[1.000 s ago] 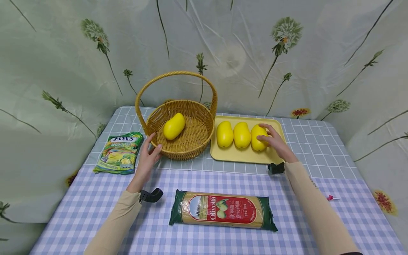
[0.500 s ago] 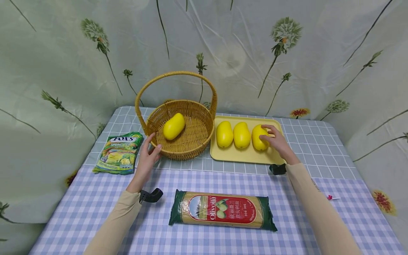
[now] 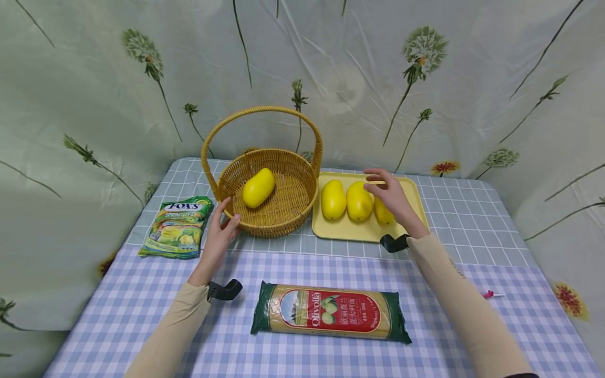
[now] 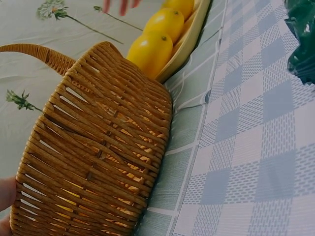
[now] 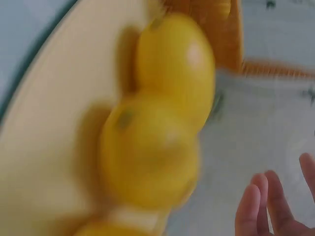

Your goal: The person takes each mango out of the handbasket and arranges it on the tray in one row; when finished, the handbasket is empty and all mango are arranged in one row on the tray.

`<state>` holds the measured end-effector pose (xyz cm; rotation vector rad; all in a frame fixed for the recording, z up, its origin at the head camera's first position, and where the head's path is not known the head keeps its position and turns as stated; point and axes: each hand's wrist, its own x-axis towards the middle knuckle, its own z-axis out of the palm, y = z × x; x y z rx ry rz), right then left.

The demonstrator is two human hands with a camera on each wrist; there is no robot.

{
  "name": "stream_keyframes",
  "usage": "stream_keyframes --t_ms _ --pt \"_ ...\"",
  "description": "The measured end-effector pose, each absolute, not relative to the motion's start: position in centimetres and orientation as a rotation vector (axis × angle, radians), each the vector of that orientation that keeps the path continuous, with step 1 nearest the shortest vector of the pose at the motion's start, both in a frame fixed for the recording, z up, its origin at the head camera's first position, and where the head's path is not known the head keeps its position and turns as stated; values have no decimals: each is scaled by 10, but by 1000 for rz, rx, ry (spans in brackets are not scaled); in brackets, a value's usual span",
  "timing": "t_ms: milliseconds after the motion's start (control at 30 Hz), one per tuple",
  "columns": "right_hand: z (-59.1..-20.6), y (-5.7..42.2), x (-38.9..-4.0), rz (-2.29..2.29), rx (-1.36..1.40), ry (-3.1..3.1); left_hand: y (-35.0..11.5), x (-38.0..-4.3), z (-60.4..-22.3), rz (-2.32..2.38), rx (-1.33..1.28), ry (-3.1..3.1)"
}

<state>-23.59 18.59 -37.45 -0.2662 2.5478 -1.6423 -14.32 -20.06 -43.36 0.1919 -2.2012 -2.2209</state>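
Note:
My left hand (image 3: 219, 236) grips the left front rim of the round wicker basket (image 3: 279, 226) with finger and thumb; its fingertips (image 4: 6, 194) show at the rim in the left wrist view. One yellow mango (image 3: 258, 188) lies inside the basket. Three more mangoes stand in a row on the yellow tray (image 3: 326, 231): a left one (image 3: 333, 199), a middle one (image 3: 359, 201) and a right one (image 3: 383, 211), partly hidden by my right hand (image 3: 392, 197). That hand hovers over the tray with fingers spread and holds nothing. Its fingers (image 5: 278, 206) are apart from the mangoes in the right wrist view.
A green candy bag (image 3: 177, 228) lies left of the basket. A spaghetti pack (image 3: 331, 311) lies across the front of the table. A small lollipop (image 3: 491, 294) is at the right. The basket's tall handle (image 3: 264, 109) arches upward, and a printed curtain (image 3: 340, 79) hangs behind.
My right hand has let go of the right mango and moved up and left over the tray. The left hand and the basket have stayed in place.

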Motion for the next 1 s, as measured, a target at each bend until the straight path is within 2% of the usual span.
stream_keyframes --t_ms 267,400,600,1000 --pt "-356 107 -244 -1605 -627 2379 -199 -140 -428 -2202 210 -2218" --pt "-346 67 -252 -1564 -720 2329 -199 -140 -425 -2201 215 -2224" --pt "-342 19 -265 -1482 -746 2289 -202 -145 -436 -2166 202 -2242" --pt "-358 -34 -279 -1210 -647 2352 -192 -132 -405 -2178 224 -2270"
